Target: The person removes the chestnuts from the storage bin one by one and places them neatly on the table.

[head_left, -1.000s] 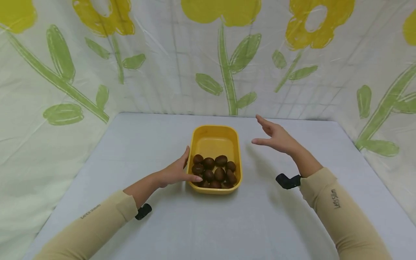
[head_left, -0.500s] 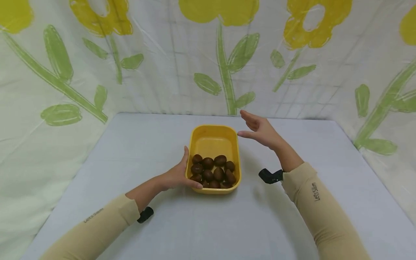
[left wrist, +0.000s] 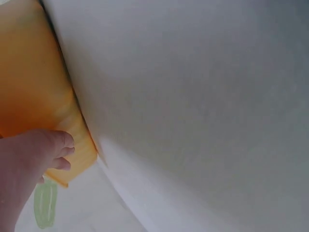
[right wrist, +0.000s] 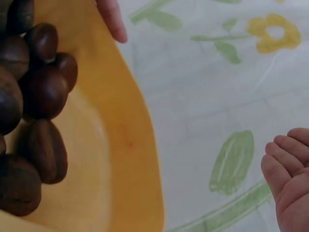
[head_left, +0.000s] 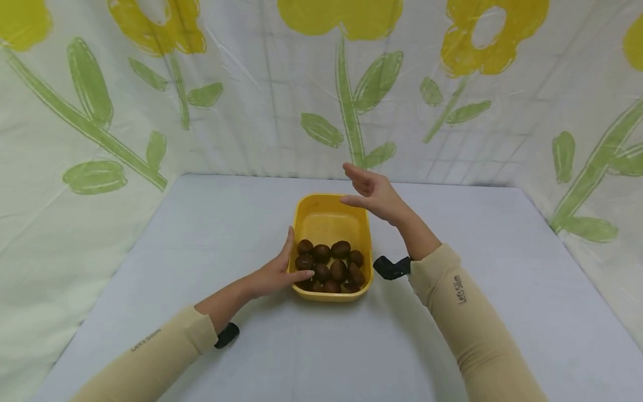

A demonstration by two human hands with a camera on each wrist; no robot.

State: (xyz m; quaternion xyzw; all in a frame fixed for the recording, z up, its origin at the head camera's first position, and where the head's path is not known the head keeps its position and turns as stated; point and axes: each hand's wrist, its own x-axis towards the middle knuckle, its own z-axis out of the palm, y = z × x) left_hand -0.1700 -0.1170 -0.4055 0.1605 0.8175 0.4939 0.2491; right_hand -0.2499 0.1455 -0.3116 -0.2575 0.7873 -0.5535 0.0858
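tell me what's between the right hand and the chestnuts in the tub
Only bare yellow tub floor lies between the right hand and the chestnuts, as the head view shows.

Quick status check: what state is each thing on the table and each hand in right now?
Yellow tub: upright on the table, far half bare.
Chestnuts: heaped in the tub's near half.
Left hand: grips the tub's left rim, thumb over the edge.
Right hand: open, above the tub's far right corner, holding nothing.
Table: white cover, flat.
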